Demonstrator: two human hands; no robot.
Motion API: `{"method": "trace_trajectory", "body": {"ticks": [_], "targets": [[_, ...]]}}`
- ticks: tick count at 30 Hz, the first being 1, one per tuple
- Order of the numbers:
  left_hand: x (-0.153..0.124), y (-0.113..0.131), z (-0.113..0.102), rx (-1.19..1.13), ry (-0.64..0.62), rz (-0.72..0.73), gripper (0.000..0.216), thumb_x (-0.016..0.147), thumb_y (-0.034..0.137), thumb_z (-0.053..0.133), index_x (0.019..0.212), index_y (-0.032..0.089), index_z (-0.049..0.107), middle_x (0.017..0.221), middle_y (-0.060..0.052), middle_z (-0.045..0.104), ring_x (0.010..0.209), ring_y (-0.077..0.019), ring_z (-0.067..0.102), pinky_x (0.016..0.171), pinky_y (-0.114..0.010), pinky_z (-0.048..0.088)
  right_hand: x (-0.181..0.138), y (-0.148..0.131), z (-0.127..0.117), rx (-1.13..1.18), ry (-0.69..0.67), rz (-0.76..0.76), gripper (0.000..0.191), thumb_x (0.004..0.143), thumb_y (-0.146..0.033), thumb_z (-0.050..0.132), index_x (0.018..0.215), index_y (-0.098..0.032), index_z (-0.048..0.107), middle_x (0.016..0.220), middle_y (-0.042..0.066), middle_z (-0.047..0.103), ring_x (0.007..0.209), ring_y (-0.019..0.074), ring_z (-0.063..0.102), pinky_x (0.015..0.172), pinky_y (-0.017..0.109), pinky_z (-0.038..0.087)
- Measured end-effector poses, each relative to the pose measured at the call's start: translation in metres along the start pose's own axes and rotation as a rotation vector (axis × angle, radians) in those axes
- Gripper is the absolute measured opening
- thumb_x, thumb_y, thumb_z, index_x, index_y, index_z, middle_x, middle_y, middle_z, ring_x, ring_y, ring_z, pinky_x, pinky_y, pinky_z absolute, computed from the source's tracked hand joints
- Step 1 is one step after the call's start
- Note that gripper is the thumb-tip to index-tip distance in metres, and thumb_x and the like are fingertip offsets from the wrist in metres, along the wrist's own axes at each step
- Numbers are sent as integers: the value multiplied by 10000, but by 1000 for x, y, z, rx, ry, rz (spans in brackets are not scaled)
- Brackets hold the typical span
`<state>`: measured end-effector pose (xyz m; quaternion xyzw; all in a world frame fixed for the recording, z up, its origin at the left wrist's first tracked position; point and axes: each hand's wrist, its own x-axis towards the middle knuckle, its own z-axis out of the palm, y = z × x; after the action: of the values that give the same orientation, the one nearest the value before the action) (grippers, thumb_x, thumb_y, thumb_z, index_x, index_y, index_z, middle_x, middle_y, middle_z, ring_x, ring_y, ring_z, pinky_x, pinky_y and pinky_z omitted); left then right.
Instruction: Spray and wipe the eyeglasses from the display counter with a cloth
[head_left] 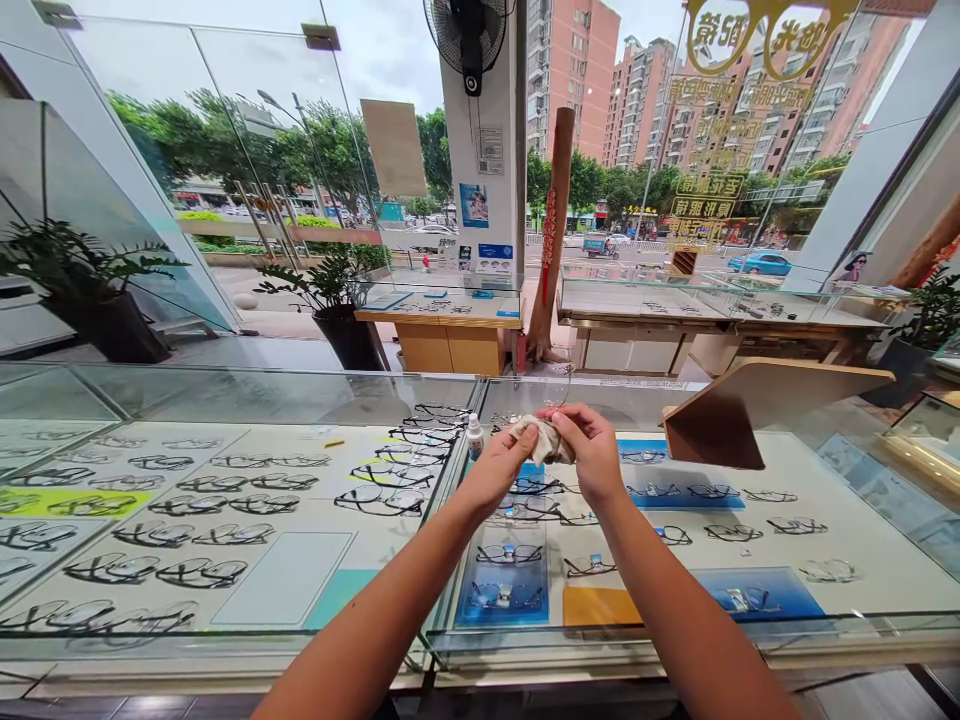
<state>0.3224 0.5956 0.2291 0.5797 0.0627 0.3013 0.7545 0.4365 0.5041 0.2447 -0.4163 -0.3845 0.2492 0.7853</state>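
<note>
Pinching hands: left hand point(499, 465) and right hand point(592, 450) work close together, thumbs and fingers clamped on one cloth point(541, 441).
Cloth: bunched between the fingertips, held up over the table point(525, 637); whatever its folds may wrap is hidden.
Red spot point(551, 411): shows by the right fingertips, too small to identify. If it belongs to a thing inside the cloth, a slack pinch could let that thing slip out, and uneven pressure from the two thumbs could bend it.
Folds: grit cannot be made out, but any caught there could scratch whatever is rubbed.
Bottle point(475, 437): upright, just beside the left hand; a sideways swing of that hand could tip it.
Glasses point(508, 553): lying in rows lower down; the table seems to have a glass top, so a dropped thing would more likely strike that than the frames.
Board point(720, 420): tilted, to the right of the right hand and apart from it; a wide, careless reach that way could knock it.
</note>
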Motion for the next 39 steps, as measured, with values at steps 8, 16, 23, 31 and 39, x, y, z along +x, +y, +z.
{"method": "trace_trajectory", "body": {"ticks": [8, 16, 23, 31, 39], "targets": [[0, 0, -2, -75, 20, -77, 450, 797, 517, 876, 1039, 176, 710, 835, -1, 655, 728, -120, 546, 701, -250, 451, 14, -15, -25, 11, 156, -115, 149, 877, -390, 761, 879, -242, 745, 1016, 45, 812, 912, 176, 687, 841, 316, 530], [-3, 5, 11, -88, -32, -163, 427, 779, 416, 891, 1048, 154, 691, 915, -30, 688, 800, -141, 630, 763, -275, 501, 5, -56, -39, -9, 207, -204, 153, 875, -390, 764, 898, -244, 724, 1019, 54, 808, 976, 210, 689, 858, 350, 514], [-12, -5, 52, 50, -160, -251, 355, 794, 408, 846, 983, 161, 675, 814, -9, 667, 698, -116, 558, 660, -237, 389, -12, -100, -48, -14, 180, -287, 115, 888, -351, 769, 894, -241, 735, 989, 44, 808, 1008, 208, 708, 924, 356, 505], [-19, -72, 102, 198, -205, -346, 437, 744, 459, 831, 988, 166, 616, 713, 36, 578, 610, -106, 494, 639, -265, 406, -27, -119, -48, -57, 178, -312, 108, 878, -337, 738, 868, -231, 718, 961, 54, 802, 1024, 238, 731, 952, 392, 519], [-19, -103, 127, 1028, -187, 3, 477, 808, 348, 763, 1235, 215, 597, 915, -65, 683, 858, -283, 635, 784, -389, 437, -37, -122, -38, -151, 126, -280, 107, 871, -346, 715, 843, -242, 716, 872, 32, 782, 934, 233, 723, 913, 384, 522]]}}
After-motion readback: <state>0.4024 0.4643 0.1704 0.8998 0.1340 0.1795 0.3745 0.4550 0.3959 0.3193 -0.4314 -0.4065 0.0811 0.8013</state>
